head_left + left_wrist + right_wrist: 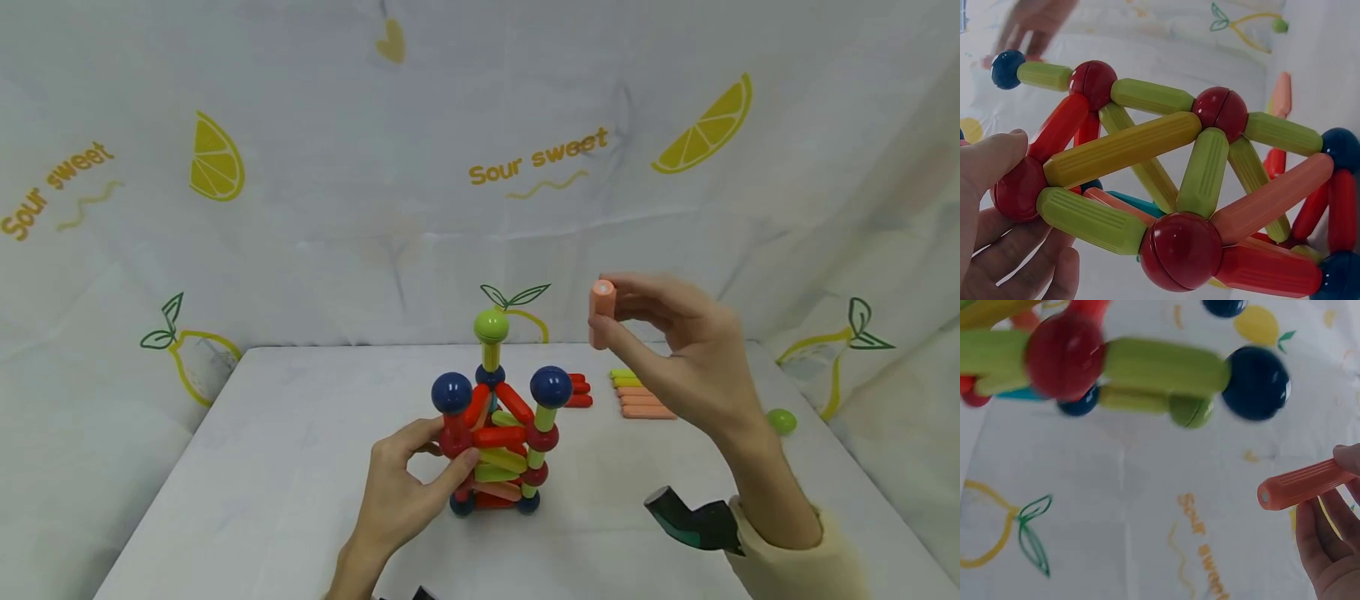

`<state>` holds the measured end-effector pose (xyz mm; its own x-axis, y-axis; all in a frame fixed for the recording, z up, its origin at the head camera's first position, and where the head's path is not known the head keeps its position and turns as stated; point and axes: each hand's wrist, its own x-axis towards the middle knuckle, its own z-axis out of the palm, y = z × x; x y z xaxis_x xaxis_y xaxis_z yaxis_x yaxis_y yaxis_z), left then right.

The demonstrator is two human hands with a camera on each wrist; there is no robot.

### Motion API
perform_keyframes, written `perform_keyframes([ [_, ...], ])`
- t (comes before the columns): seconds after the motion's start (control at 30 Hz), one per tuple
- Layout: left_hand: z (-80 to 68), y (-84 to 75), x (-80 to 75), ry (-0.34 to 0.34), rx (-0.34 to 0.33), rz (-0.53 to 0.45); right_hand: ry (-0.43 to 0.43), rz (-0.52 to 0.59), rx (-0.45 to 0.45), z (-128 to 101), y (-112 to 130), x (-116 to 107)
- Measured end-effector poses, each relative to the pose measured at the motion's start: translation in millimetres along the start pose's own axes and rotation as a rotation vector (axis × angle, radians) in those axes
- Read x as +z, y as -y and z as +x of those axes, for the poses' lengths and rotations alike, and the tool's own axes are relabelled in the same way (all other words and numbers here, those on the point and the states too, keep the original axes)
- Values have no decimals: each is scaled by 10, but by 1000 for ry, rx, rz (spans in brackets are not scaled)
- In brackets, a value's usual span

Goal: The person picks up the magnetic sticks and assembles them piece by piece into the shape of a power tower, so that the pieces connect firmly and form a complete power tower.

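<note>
A tower of coloured rods and balls [501,437] stands on the table, with red, green, yellow and orange rods joined by red and blue balls. My left hand [408,483] grips its left side, thumb and fingers around a red ball [1019,189]. Above and right of the tower, my right hand [678,342] pinches an orange rod [602,313] between thumb and fingers. In the right wrist view the orange rod [1304,483] is apart from the blue ball [1255,382] on top of a green rod. A green ball [491,326] tops the rear post.
Red rods [577,390] lie behind the tower. Right of them, several orange and yellow rods [647,403] lie side by side. A loose green ball [782,422] rests near the right edge of the white table [300,433]. A printed cloth [337,275] hangs behind.
</note>
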<state>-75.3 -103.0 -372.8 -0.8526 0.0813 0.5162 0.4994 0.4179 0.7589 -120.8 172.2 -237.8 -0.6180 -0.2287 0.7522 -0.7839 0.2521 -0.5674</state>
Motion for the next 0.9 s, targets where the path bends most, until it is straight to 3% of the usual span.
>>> perform_keyframes([
  [0.1,-1,-1,-7,5,-9,-2,-25,218,-108,130,214,166],
  [0.2,-1,0,-17,8,-16,-1,44,321,-159,195,319,323],
  [0.37,4,3,-28,12,3,-12,214,195,-66,155,322,513],
  [0.57,9,19,-27,15,33,-19,357,32,6,51,170,590],
  [0.9,8,26,-26,14,39,-13,505,-10,104,-26,43,612],
])
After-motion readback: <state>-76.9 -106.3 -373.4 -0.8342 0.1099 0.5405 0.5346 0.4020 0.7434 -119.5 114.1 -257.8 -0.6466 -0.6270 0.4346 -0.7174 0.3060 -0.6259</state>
